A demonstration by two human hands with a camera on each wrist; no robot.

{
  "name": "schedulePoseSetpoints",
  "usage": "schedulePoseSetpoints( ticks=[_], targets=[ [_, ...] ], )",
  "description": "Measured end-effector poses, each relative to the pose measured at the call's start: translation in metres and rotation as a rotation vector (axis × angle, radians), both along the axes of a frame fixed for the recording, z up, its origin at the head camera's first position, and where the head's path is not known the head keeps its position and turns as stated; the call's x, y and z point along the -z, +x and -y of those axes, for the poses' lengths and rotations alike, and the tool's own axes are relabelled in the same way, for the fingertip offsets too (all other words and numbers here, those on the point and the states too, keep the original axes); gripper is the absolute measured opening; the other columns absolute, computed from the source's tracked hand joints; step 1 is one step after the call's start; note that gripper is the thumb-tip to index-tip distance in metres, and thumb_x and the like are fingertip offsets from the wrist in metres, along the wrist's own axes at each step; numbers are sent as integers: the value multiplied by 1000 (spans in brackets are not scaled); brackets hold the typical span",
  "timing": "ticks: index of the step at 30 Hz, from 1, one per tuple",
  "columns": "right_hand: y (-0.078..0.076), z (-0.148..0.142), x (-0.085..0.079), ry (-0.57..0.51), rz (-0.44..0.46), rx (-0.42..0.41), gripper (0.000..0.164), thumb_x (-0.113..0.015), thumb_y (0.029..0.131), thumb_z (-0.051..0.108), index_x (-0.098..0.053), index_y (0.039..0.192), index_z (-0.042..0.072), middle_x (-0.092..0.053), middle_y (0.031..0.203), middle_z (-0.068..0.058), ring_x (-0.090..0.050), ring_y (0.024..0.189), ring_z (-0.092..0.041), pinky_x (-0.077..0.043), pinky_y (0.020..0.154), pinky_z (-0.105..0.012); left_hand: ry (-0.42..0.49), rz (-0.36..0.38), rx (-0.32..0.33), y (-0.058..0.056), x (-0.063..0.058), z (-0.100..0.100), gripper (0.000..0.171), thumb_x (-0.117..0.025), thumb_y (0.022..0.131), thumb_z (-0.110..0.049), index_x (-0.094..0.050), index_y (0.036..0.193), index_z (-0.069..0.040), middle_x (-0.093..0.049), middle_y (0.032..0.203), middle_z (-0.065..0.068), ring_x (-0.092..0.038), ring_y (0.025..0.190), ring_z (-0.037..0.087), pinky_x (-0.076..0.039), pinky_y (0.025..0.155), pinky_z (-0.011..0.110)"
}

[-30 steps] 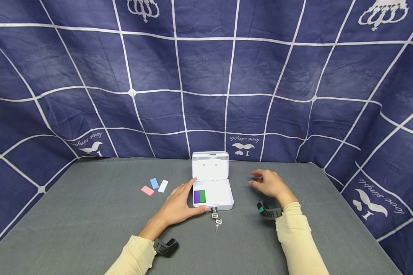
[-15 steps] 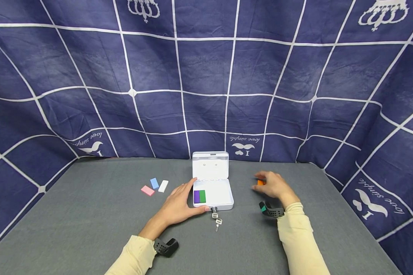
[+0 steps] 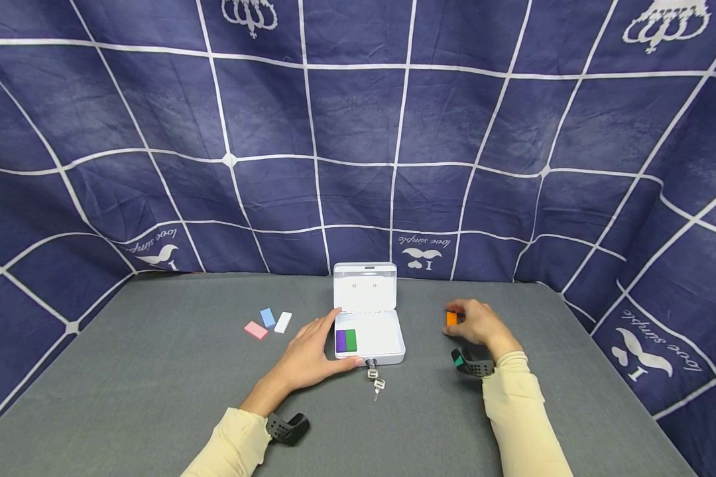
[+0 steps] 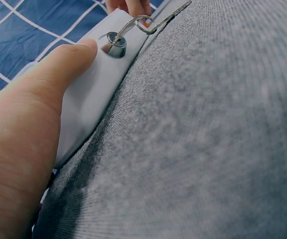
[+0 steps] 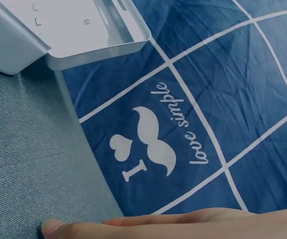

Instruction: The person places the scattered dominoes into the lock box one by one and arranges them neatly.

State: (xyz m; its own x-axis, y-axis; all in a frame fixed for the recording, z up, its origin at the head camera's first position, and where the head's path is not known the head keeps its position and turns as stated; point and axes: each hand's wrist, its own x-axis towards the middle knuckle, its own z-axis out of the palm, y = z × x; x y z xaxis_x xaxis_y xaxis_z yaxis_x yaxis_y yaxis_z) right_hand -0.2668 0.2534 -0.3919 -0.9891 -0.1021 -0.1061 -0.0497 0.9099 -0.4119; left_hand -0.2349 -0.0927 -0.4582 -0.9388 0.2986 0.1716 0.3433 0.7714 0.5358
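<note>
In the head view an open white metal lockbox stands mid-table, its lid raised. A purple block and a green block lie side by side in its left front part. My left hand holds the box at the left, thumb on the front wall beside the lock, fingers along the side. To the right of the box, my right hand has thumb and fingers at opposite ends of an orange block. That block is hidden in the right wrist view.
A pink block, a blue block and a white block lie left of the box. Keys hang from the lock onto the grey tabletop. A blue curtain rises behind the table.
My right hand has shifted slightly right and closed around the orange block, which now shows more between thumb and fingers. The left hand and box have stayed in place.
</note>
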Motion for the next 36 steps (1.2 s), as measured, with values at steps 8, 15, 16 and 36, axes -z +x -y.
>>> schedulePoseSetpoints(
  ticks=[8, 15, 16, 36],
  targets=[
    [-1, 0, 1, 20, 13, 23, 55, -79, 83, 23, -63, 129, -1, -64, 128, -24, -61, 115, -39, -48, 99, -55, 3, 5, 0, 0, 0, 0, 110, -70, 71, -77, -29, 158, -23, -47, 154, 12, -43, 143, 35, -37, 114, 56],
    [-2, -1, 1, 18, 18, 33, 52, -79, 83, 23, -64, 126, -2, -64, 126, -24, -61, 112, -39, -47, 98, -56, 3, 6, 1, 0, 0, 0, 110, -70, 72, -77, -29, 158, -22, -47, 154, 13, -43, 143, 35, -36, 115, 56],
    [-2, -1, 1, 17, 17, 33, 52, -79, 83, 23, -64, 126, -2, -64, 125, -24, -61, 111, -38, -47, 98, -55, 4, 7, 1, 0, 0, 0, 110, -70, 72, -77, -28, 158, -23, -47, 154, 13, -43, 143, 35, -36, 115, 56],
    [-1, 5, -2, -1, -35, 14, 48, -75, 85, 28, -67, 125, 2, -67, 122, -21, -63, 107, -34, -50, 94, -52, -1, 18, -10, 0, 0, 0, 110, -69, 71, -78, -28, 158, -24, -46, 155, 12, -42, 143, 36, -36, 114, 57]
  ],
)
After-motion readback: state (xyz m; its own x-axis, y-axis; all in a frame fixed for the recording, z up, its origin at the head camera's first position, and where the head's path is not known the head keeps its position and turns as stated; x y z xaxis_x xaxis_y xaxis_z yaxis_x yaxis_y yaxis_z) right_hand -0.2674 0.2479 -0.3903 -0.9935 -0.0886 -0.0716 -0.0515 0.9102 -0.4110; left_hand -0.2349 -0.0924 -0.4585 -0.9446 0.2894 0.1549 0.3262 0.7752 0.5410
